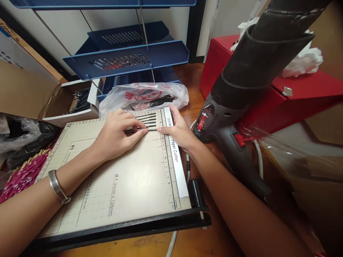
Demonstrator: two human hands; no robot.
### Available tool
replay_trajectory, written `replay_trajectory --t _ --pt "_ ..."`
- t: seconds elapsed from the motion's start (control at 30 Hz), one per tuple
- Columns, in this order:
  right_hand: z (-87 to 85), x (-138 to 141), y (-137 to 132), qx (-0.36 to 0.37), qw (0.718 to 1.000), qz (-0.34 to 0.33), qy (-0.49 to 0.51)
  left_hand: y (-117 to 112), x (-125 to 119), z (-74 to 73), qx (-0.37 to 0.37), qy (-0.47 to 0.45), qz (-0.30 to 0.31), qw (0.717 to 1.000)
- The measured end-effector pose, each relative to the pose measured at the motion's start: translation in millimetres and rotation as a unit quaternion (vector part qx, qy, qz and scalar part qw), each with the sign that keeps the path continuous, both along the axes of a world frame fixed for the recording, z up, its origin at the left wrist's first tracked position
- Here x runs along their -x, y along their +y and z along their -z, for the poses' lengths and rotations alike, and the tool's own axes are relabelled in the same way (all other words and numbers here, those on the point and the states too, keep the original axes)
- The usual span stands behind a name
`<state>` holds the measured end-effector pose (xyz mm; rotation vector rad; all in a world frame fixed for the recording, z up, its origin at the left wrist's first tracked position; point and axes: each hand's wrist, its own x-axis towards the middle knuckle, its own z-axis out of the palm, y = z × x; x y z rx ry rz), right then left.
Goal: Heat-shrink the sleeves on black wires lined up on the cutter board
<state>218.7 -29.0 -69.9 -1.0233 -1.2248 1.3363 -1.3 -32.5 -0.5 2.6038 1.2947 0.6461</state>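
The left hand [116, 134] holds in a narrow grip the nearest strip [153, 130] on the cutter [136, 167], its long axis running crosswise to the right hand [180, 130], whose closure I cannot tell, thumb at its end.

There are two hands, one left hand [118, 134] and one right hand [180, 129], and one silver bracelet [57, 186]. There is one paper cutter [136, 171]. About five thin black sticks [151, 125] lie on it, but the hand hides some, so I can't tell just how many. I see at least three blue trays [166, 53], one see-through bag [112, 100] with red print, one white box [77, 115], one red box [218, 60] and one big black tool [241, 67] with one red button [239, 140]. One pile of purple sticks [25, 175] has too many to count.
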Motion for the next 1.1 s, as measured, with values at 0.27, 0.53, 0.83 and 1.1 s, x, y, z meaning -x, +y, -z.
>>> replay_trajectory --t 0.27,0.53,0.83,1.1 --pt "-7.4 0.8 -2.5 0.033 0.999 -0.001 0.020 -0.2 -1.6 -1.7 0.000 0.001 0.009 1.000" --pt "-0.7 -0.1 0.5 0.028 0.999 0.001 0.031 1.1 0.8 1.7 -0.017 -0.005 0.034 0.999" --pt "0.8 0.1 0.5 0.027 0.999 0.003 0.032 1.7 1.4 2.4 -0.027 -0.004 0.041 0.999" --pt "0.5 -0.1 1.1 0.027 0.999 -0.001 0.031 1.9 1.1 2.5 -0.029 0.001 0.043 0.999"
